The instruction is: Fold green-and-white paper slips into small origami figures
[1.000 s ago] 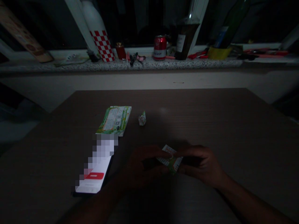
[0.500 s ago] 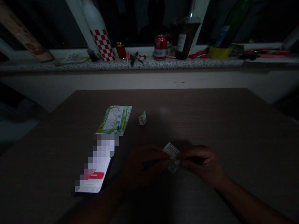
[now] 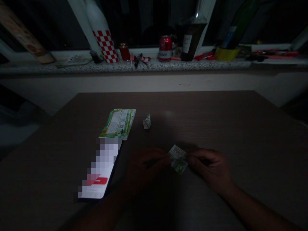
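A small folded paper, printed white, orange and green, is pinched between my two hands above the table. My left hand grips its left corner between thumb and finger, deep in shadow. On the opposite corner, my right hand closes with thumb and forefinger. The paper's upper half shows printed text and its lower half is mostly green. Beyond my hands, a small folded paper piece stands on the table. To its left lies a stack of green and white printed leaflets.
A lit phone, its screen partly pixelated, lies left of my left hand on the wooden table. Behind, a granite windowsill carries a red can, a checkered bottle, a dark bottle and a yellow tape roll.
The paper has risen slightly and more of its face shows. My fingers have shifted outward to its side corners. The leaflets, phone and folded piece have stayed put.
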`<state>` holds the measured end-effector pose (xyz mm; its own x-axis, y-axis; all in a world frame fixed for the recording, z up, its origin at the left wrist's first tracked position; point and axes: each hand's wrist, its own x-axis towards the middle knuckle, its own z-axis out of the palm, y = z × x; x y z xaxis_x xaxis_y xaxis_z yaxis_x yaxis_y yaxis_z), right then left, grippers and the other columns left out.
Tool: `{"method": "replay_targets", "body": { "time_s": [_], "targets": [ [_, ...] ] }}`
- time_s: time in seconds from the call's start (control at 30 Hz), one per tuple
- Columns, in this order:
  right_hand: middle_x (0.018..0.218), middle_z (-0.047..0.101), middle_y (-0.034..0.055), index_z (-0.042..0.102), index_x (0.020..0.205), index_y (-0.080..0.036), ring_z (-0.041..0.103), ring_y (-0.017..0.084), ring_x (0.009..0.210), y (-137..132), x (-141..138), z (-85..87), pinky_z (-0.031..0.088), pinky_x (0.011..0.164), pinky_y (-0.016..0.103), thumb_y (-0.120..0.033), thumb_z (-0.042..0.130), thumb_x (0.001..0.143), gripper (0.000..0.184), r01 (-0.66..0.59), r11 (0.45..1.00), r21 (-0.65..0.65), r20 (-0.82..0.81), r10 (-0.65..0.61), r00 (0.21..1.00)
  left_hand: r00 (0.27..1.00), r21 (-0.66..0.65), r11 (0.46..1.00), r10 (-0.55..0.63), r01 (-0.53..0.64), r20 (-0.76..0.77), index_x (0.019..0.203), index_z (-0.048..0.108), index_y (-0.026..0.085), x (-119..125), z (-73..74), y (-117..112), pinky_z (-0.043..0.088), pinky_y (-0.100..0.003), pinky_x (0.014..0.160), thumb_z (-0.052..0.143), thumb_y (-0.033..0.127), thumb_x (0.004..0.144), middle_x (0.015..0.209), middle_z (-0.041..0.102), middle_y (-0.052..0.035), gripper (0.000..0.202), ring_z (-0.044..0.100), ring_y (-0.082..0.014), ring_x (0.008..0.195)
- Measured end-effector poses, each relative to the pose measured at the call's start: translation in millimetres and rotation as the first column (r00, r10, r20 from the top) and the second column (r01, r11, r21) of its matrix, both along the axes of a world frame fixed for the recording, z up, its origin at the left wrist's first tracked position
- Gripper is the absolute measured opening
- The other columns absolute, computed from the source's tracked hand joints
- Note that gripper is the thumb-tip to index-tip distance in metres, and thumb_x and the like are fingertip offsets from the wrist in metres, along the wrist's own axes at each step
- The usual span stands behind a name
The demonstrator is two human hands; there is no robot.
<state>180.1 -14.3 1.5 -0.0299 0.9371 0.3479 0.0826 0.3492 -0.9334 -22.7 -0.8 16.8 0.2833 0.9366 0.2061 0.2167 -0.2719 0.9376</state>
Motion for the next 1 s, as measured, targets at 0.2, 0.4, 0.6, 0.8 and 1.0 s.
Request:
{"method": "replay_targets", "body": {
  "time_s": [0.2,0.4,0.6,0.8,1.0],
  "targets": [
    [0.064,0.076,0.0001,0.073,0.067,-0.022,0.069,0.013,0.052,-5,-10,-0.5,0.055,0.049,0.016,-0.013,0.072,0.073,0.011,0.107,0.992,-0.068,-0.065,-0.111,0.992,0.994,0.004,0.995,0.101,-0.101,0.029,0.069,0.071,0.019,8,0.8,-6,0.051,-0.021,0.059,0.069,0.016,0.076,0.075,0.074,-0.001,0.008,0.066,-0.0129,0.066],
    [0.059,0.074,0.003,0.069,0.058,-0.02,0.069,0.017,0.051,-7,-17,-0.7,0.057,0.047,0.022,-0.023,0.075,0.071,0.015,0.171,0.98,-0.1,-0.092,-0.18,0.979,0.991,-0.016,0.992,0.126,-0.126,0.039,0.062,0.068,0.018,12,-1.5,-9,0.049,-0.021,0.054,0.07,0.018,0.074,0.067,0.071,-0.0005,0.012,0.064,-0.0118,0.06],
    [0.056,0.072,0.0025,0.066,0.056,-0.02,0.066,0.015,0.046,-8,-18,-1.9,0.055,0.043,0.022,-0.024,0.074,0.07,0.017,0.208,0.971,-0.12,-0.083,-0.219,0.972,0.981,-0.07,0.981,0.184,-0.18,0.066,0.058,0.062,0.018,15,-3.9,-11,0.047,-0.021,0.051,0.072,0.019,0.072,0.064,0.069,0.0001,0.017,0.063,-0.0115,0.057],
    [0.048,0.067,0.0003,0.063,0.053,-0.019,0.059,0.012,0.039,-7,-15,-5.7,0.049,0.038,0.021,-0.021,0.074,0.068,0.018,0.238,0.959,-0.155,-0.062,-0.25,0.966,0.98,-0.089,0.978,0.195,-0.191,0.035,0.061,0.061,0.018,14,-6.7,-14,0.048,-0.021,0.053,0.073,0.025,0.073,0.064,0.068,0.0006,0.018,0.063,-0.0118,0.058],
    [0.047,0.067,0.0008,0.063,0.052,-0.019,0.058,0.012,0.038,-6,-15,-4.1,0.048,0.037,0.019,-0.021,0.075,0.065,0.018,0.277,0.949,-0.151,-0.071,-0.29,0.954,0.977,-0.197,0.965,0.192,-0.172,0.089,0.076,0.058,0.019,14,-8.7,-13,0.05,-0.021,0.056,0.072,0.025,0.074,0.067,0.065,0.0021,0.015,0.063,-0.0121,0.06]
  ]
}}
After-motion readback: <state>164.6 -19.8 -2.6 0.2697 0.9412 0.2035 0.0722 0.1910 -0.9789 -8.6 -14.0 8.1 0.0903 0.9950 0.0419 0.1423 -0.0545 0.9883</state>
